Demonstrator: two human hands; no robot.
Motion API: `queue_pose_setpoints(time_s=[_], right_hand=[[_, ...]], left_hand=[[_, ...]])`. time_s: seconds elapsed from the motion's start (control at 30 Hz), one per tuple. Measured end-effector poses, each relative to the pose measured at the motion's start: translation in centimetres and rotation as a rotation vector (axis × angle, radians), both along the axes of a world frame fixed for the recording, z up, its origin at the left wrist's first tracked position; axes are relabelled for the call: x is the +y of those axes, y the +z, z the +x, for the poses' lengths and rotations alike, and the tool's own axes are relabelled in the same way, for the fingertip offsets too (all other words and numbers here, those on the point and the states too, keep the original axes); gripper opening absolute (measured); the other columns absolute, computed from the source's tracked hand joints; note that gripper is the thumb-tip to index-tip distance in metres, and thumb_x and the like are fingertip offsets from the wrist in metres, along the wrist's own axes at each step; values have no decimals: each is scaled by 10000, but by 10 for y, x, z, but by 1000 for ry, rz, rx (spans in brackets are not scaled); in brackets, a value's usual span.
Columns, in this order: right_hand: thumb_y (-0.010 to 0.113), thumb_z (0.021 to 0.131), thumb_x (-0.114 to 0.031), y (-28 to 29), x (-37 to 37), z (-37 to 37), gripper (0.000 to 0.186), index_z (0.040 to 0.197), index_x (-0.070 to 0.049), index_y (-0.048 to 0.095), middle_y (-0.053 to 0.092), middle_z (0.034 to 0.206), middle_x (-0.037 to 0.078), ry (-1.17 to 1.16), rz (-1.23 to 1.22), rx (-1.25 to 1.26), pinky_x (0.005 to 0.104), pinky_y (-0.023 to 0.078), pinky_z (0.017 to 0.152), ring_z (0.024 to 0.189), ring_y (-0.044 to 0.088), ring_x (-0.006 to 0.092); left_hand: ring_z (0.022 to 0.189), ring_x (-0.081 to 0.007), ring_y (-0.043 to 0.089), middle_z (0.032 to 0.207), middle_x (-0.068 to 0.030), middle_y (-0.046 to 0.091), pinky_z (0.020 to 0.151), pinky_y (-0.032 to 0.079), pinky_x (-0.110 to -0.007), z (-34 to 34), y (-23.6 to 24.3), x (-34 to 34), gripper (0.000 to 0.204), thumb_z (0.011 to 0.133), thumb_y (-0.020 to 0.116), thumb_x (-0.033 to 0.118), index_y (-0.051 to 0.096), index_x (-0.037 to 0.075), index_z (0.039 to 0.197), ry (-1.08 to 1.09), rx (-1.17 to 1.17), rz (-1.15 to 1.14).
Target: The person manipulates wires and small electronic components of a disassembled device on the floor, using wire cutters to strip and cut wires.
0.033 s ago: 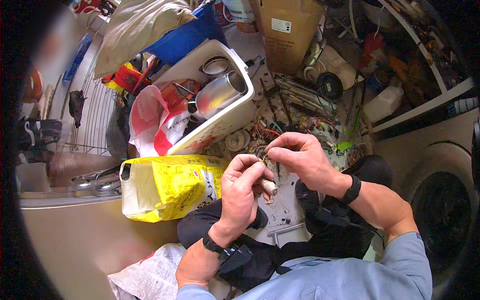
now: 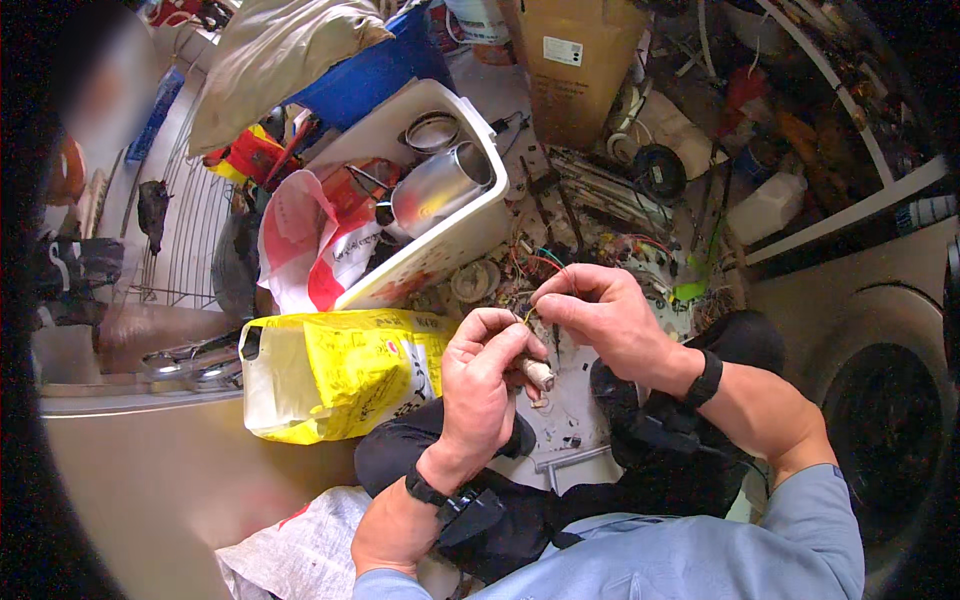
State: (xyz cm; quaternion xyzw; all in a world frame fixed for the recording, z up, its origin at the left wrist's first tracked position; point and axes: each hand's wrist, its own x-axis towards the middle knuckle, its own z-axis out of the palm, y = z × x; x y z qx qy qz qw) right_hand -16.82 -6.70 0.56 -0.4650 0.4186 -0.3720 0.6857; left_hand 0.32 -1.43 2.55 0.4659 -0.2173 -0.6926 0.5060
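Observation:
Both of my hands meet over the cluttered floor, working on thin electrical wires (image 2: 530,312). My left hand (image 2: 480,372) is closed, its thumb and forefinger pinching a yellowish wire. A whitish, stubby cylinder (image 2: 539,375) pokes out from under its curled fingers; I cannot make out what it is. Close by on the right, my right hand (image 2: 615,318) is closed too, thumb against forefinger at the wire ends. Red and green wires (image 2: 548,258) rise just beyond its fingertips. The exact grip points are partly hidden by the fingers.
A yellow bag (image 2: 370,375) lies left of my hands. Behind it stands a white bin (image 2: 430,255) holding metal cylinders and a red-and-white bag. A cardboard box (image 2: 580,80) is at the back. Scraps and wires litter the floor (image 2: 560,430); a front-loading machine (image 2: 850,300) stands right.

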Motion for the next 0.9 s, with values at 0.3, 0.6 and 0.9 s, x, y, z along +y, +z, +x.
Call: queue_pose_setpoints(time_s=[0.3,0.6,0.9], right_hand=[[622,995,-212,-1,-3,-1,150,997,-63,604,536,746,-44,44,141,-106,208,272,482,563,381,25],[618,994,-222,8,-8,-6,204,1011,-28,683,639,797,-3,-11,30,-2,225,389,578,652,504,52],[695,907,-202,1,-4,-9,222,937,15,727,721,831,61,159,-238,209,288,518,714,787,638,103]], left_hand=[[555,-170,647,775,-110,678,449,483,-257,3,0,-1,77,979,562,99,534,51,1031,-20,8,8],[535,-140,628,754,-96,673,448,460,-230,4,-3,0,69,970,567,98,552,46,1012,-93,-103,3],[516,-70,536,715,-43,643,467,397,-217,-6,-9,4,43,907,612,58,599,31,937,-130,-277,-41]])
